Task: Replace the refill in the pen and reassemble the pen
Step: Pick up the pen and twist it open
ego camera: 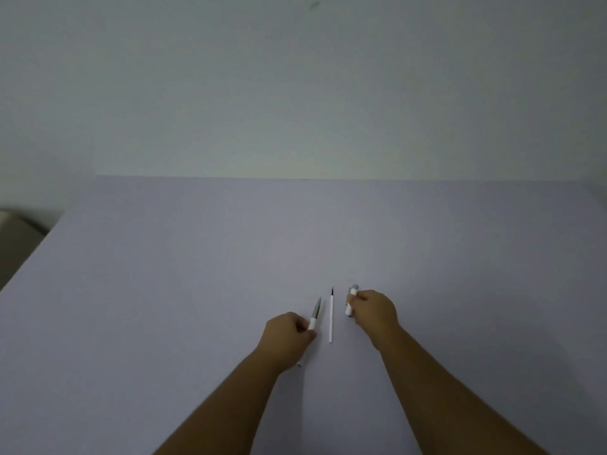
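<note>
— Head view: the left hand (289,336) is pinching the pen (314,315), fingers clamped on its white barrel, grey tip poking out beyond them.
— And the right hand (374,308)?
— Its fingers are closing around the cap (351,300). Between both sets of fingers, the refill (331,318) is lying untouched on the table (197,274).
</note>
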A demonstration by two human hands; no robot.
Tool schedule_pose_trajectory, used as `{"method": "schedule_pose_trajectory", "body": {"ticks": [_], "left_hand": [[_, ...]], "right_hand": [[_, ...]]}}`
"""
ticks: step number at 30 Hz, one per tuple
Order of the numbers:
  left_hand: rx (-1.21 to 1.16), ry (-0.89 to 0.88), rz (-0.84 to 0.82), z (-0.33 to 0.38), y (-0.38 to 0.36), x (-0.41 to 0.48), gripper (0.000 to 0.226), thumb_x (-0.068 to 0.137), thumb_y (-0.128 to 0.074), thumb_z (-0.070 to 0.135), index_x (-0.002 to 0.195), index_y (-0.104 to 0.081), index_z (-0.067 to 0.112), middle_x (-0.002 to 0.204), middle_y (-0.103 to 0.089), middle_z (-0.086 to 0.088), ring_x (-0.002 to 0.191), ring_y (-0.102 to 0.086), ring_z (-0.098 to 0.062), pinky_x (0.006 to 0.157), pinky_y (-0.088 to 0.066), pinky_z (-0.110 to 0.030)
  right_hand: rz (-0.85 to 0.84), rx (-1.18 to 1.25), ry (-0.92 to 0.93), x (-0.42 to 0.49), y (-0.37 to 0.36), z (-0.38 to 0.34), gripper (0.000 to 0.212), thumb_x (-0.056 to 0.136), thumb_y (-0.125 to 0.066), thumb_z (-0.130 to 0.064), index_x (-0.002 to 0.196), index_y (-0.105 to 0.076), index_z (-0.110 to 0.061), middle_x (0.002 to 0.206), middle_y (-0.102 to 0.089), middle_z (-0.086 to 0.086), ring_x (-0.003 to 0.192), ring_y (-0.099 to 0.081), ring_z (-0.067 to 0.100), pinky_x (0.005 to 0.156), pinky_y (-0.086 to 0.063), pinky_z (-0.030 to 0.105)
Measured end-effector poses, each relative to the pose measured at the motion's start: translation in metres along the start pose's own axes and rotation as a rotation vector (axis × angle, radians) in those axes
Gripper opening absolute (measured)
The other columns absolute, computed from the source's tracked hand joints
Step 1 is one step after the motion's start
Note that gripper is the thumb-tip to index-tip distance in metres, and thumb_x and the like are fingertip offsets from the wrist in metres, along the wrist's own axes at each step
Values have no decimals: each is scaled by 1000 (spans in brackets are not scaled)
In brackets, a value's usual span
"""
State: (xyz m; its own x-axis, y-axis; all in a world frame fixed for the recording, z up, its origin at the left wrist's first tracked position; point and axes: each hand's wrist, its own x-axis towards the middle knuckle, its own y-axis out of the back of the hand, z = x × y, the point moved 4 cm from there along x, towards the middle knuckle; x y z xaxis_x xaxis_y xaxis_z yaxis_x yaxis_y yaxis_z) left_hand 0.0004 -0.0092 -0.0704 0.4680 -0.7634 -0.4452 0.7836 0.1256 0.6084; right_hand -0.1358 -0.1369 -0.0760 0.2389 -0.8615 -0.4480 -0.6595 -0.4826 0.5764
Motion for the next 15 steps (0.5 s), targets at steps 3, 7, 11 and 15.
{"method": "schedule_pose_trajectory", "body": {"ticks": [3, 7, 11, 15], "left_hand": [[-49, 20, 24, -2, -2, 2, 9, 84, -64, 26, 81, -61, 18, 69, -55, 9, 69, -53, -11, 63, -44, -21], [-109, 33, 20, 0, -4, 2, 7, 83, -65, 26, 82, -61, 21, 74, -59, 7, 75, -57, -15, 73, -49, -26], [-128, 31, 22, 2, -5, 1, 6, 83, -65, 26, 84, -61, 22, 77, -61, 7, 74, -57, -13, 71, -49, -24], [-105, 10, 22, 7, -5, -1, 6, 85, -63, 27, 87, -60, 22, 77, -59, 8, 67, -53, -5, 53, -44, -13]], "right_hand": [[33, -54, 41, -2, -8, 9, 21, 88, -58, -25, 87, -67, -7, 86, -69, 10, 74, -57, 20, 67, -41, 28], [79, -16, 42, 0, -11, 9, 20, 84, -65, -21, 97, -65, -5, 94, -69, 10, 76, -54, 15, 69, -41, 25], [103, 3, 15, 0, -12, 10, 21, 82, -67, -20, 98, -64, -6, 99, -69, 10, 75, -52, 14, 68, -39, 23], [116, -9, -19, -2, -11, 10, 28, 83, -66, -22, 105, -60, -5, 106, -67, 13, 79, -51, 17, 70, -39, 23]]}}
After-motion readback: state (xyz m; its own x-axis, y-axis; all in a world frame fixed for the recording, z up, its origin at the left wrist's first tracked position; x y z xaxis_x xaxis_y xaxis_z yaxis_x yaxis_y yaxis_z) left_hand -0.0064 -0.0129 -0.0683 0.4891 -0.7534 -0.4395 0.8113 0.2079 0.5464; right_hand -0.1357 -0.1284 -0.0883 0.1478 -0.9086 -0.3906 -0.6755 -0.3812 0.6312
